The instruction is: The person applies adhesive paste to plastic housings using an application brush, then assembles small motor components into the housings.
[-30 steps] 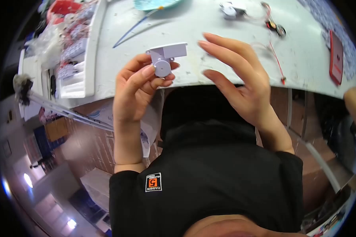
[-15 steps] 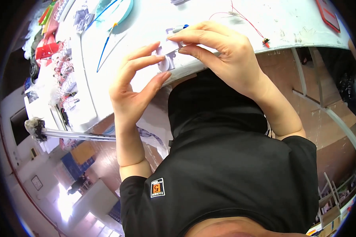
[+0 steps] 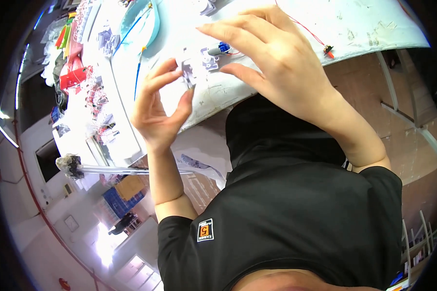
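Observation:
My left hand [image 3: 158, 109] pinches a small pale plastic piece [image 3: 188, 72] between its thumb and fingertips, just above the table's near edge. To the right of it a pale lilac plastic housing [image 3: 210, 63] lies on the white table. A small cylindrical motor [image 3: 217, 50], grey with a blue end, sits at the housing, and a red wire shows beside it. My right hand [image 3: 281, 58] hovers over the right side of the housing. Its thumb and fingers are spread wide apart, with nothing seen between them.
A light-blue bowl [image 3: 155, 24] stands at the far left, a thin blue brush [image 3: 138, 72] near it. Pale plastic parts [image 3: 108, 41] and several wired pieces [image 3: 96, 99] crowd the left. A red-wired component [image 3: 329, 51] lies near the right front edge of the table [image 3: 374, 34].
My hands have come apart. The left holds the pale piece away from the housing, and the right has opened wide, uncovering the housing and motor. The whole view has shifted slightly.

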The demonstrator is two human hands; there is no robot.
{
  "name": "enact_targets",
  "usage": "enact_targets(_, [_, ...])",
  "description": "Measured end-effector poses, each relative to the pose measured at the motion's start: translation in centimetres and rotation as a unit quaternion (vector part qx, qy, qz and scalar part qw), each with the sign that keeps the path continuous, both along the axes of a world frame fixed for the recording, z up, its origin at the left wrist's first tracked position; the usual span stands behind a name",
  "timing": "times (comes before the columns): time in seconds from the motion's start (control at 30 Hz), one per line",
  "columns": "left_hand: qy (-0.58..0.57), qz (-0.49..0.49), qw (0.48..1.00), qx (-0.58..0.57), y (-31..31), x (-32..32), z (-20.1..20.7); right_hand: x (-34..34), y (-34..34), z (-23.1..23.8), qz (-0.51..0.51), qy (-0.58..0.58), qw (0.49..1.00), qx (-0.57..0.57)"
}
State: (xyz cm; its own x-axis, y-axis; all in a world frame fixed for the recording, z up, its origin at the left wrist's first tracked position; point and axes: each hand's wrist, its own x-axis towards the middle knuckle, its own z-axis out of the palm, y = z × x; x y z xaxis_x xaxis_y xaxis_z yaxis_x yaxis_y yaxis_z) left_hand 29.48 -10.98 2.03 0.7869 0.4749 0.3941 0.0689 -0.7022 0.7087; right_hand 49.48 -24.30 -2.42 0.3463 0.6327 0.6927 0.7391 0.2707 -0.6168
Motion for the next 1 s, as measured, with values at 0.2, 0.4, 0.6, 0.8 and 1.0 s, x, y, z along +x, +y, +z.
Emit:
enact_targets(0.2, [0.024,-0.025,0.997,-0.066,1.7,0.5,-1.0,0.9,0.9,0.5,0.031,-0.079,0.994,-0.073])
enact_targets(0.4, [0.059,-0.042,0.997,-0.032,1.9,0.8,-0.6,0.6,2.0,0.0,0.025,-0.139,0.987,-0.081])
enact_targets(0.6, [0.088,-0.06,0.994,0.035,1.4,0.7,-0.5,0.6,1.7,0.0,0.005,-0.135,0.987,-0.085])
enact_targets(0.8, [0.116,-0.06,0.987,0.094,1.1,1.1,-0.1,0.7,1.5,0.0,-0.006,-0.133,0.988,-0.085])
enact_targets(1.0, [0.1,-0.024,0.989,0.108,0.8,1.3,-0.2,0.5,1.5,0.0,-0.016,-0.136,0.987,-0.087])
